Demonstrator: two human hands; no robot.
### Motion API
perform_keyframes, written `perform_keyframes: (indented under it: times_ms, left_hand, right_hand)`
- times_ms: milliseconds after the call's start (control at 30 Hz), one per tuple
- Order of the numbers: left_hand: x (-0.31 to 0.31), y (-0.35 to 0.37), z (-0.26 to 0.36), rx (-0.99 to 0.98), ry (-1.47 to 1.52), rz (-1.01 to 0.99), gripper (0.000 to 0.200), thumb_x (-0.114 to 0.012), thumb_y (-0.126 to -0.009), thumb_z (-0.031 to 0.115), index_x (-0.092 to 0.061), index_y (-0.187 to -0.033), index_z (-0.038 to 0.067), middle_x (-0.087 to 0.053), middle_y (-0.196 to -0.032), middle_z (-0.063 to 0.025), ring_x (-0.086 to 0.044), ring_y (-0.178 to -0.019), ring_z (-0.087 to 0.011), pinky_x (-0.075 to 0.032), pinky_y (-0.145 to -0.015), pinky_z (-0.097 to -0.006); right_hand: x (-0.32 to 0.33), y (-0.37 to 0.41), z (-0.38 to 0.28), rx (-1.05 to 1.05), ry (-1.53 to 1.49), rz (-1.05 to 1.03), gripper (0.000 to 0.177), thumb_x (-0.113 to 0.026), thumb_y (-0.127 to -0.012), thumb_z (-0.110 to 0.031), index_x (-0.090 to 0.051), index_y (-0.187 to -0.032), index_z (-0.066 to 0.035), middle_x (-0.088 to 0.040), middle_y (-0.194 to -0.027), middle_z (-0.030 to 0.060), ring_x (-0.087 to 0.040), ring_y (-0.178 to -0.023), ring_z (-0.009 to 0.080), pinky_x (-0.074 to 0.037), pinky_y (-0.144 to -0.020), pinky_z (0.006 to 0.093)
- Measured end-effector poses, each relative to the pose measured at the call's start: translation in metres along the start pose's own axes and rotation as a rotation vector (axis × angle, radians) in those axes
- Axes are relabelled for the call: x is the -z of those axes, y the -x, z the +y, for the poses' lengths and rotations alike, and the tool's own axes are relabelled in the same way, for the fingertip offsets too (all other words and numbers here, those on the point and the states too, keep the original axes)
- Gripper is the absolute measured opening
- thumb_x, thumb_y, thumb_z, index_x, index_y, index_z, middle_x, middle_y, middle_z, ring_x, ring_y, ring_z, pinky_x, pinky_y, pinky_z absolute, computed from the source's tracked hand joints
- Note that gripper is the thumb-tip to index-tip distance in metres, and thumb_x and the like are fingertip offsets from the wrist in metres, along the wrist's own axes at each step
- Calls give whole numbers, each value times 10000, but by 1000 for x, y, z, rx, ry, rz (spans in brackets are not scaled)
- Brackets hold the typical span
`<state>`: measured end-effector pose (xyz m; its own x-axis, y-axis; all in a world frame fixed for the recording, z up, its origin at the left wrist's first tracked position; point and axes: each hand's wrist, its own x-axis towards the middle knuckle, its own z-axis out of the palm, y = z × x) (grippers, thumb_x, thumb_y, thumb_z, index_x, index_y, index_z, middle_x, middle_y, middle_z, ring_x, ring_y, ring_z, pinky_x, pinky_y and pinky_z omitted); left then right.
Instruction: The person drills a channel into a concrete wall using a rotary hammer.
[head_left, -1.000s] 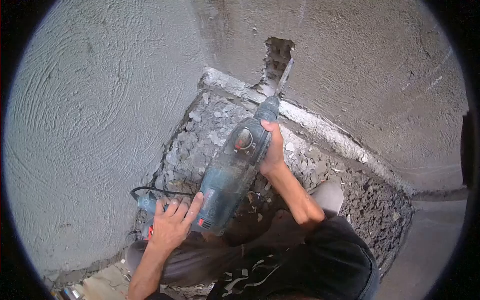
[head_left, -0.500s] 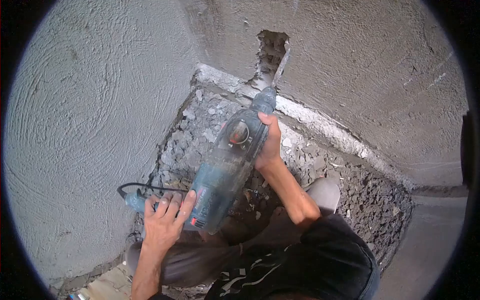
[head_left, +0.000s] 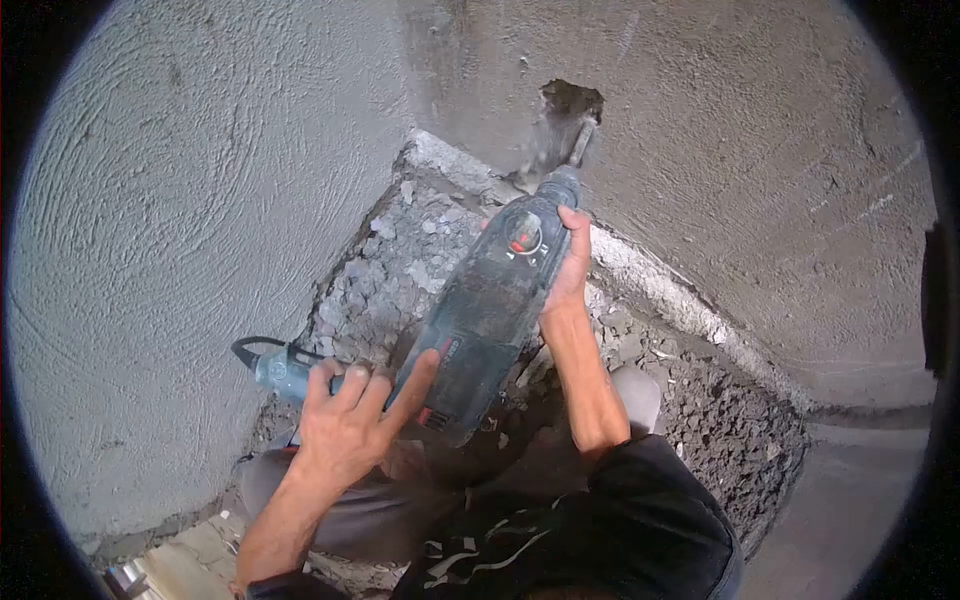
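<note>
The left hand (head_left: 345, 425) has its fingers bent over the rear handle (head_left: 285, 372) of a rotary hammer (head_left: 485, 320), and they hold it closely. The index finger is apart from the others; it lies almost straight, with its tip against the side of the housing. The black cord (head_left: 245, 345) makes a loop beyond these fingers, near the left wall (head_left: 220, 200).

The right hand (head_left: 572, 265) holds the same tool near its front. The thumb presses along the right side, but most of its other fingers are hidden below the body, so I cannot tell how they are placed. The round selector knob (head_left: 525, 235) is on top, just beside this thumb.

The rotary hammer is between the two hands and points away from the person. Ahead of the right fingers, the chisel bit (head_left: 582, 143) reaches to the rough hole (head_left: 572, 98) in the facing wall (head_left: 720, 150). The area around the bit is blurred and looks dusty, so the exact contact of the tip is not clear. Broken rubble (head_left: 380, 300) covers the ground between the left fingers and the pale ledge (head_left: 660, 285).
</note>
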<state>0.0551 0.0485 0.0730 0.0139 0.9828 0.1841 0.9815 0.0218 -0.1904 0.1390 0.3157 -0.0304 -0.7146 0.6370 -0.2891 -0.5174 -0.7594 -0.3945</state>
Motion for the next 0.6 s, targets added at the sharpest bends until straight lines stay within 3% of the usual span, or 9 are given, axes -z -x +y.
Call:
perform_keyframes:
  times_ms: [33, 67, 167, 267, 333, 600]
  left_hand:
    - [4, 0, 2, -2, -29, -32, 616, -629, -800, 231, -550, -1407, 166, -511, -876, -31, -544, -858, -190, -431, -781, -407]
    - [7, 0, 3, 18, -22, -26, 635, -634, -791, 249, -539, -1414, 176, -576, -971, -51, -562, -916, -198, -428, -797, -409]
    - [4, 16, 1, 65, 21, -29, 623, -621, -791, 236, -538, -1405, 175, -614, -1074, -76, -573, -981, -220, -425, -810, -427]
    - [-12, 49, -10, 87, 6, -102, 588, -597, -800, 197, -548, -1385, 161, -621, -1117, -86, -579, -1017, -245, -420, -826, -447]
    - [-17, 62, -11, 118, 63, -103, 578, -588, -805, 173, -548, -1382, 157, -620, -1109, -88, -579, -1023, -253, -418, -830, -454]
    - [-9, 56, -11, 127, 114, -45, 561, -569, -821, 131, -545, -1381, 160, -624, -1087, -72, -580, -1015, -244, -410, -831, -450]
  right_hand:
    - [-4, 4, -1, -19, -1, -8, 601, -506, -830, -497, -607, -1088, 36, -677, -989, 232, -672, -933, 381, -543, -868, 534]
    - [-3, 4, 0, -26, 13, -66, 627, -494, -822, -512, -601, -1104, 37, -678, -996, 233, -668, -947, 377, -546, -870, 516]
    - [0, 8, 15, -20, 185, 3, 656, -486, -807, -523, -594, -1119, 44, -679, -1007, 236, -666, -954, 372, -546, -873, 498]
    - [4, 10, 42, -60, 149, -19, 669, -485, -795, -514, -596, -1129, 55, -683, -1028, 232, -670, -940, 343, -536, -875, 450]
    - [-2, 17, 48, -126, 155, -69, 661, -486, -800, -498, -600, -1132, 62, -689, -1027, 225, -674, -925, 320, -528, -875, 424]
    - [-20, 30, 36, -57, 172, -36, 642, -482, -820, -482, -593, -1131, 69, -684, -1018, 238, -676, -920, 334, -539, -864, 436]
